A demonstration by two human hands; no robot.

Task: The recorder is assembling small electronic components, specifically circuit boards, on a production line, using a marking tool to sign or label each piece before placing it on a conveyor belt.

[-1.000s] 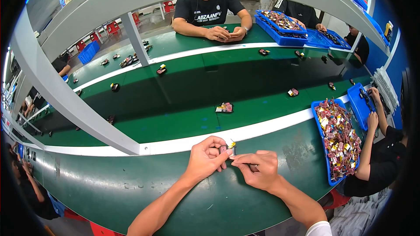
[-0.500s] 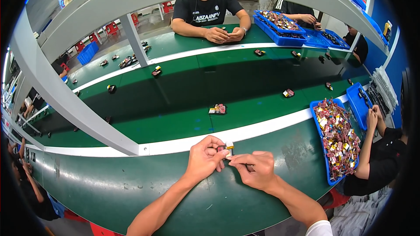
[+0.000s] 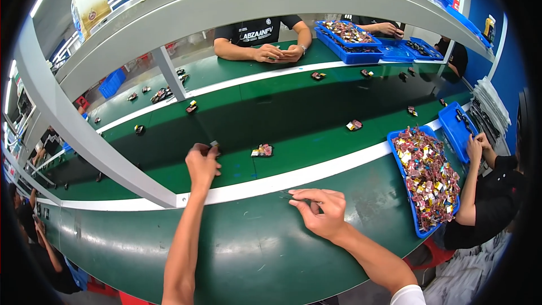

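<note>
My left hand (image 3: pixel 203 165) reaches over the white rail onto the dark green conveyor belt. Its fingers curl around a small electronic assembly (image 3: pixel 214 144) with a pale block, partly hidden by them. Whether the assembly rests on the belt I cannot tell. Just right of it lies another small assembly (image 3: pixel 262 151) in red, white and yellow. My right hand (image 3: pixel 323 210) is above the green worktable, pinching thin tweezers (image 3: pixel 287 195) whose tips point left, with nothing visible between them.
Several similar assemblies (image 3: pixel 354 125) lie spread along the belt. A blue tray (image 3: pixel 416 227) heaped with parts stands at the right, beside a co-worker's hands (image 3: pixel 477 146). Grey frame posts (image 3: pixel 107 141) rise at the left. Another person's hands (image 3: pixel 279 53) work across the belt.
My left hand has moved away from the right, forward and left over the belt, carrying the assembly. The right hand stays near its place. Parts on the belt appear shifted left as the view turned.
</note>
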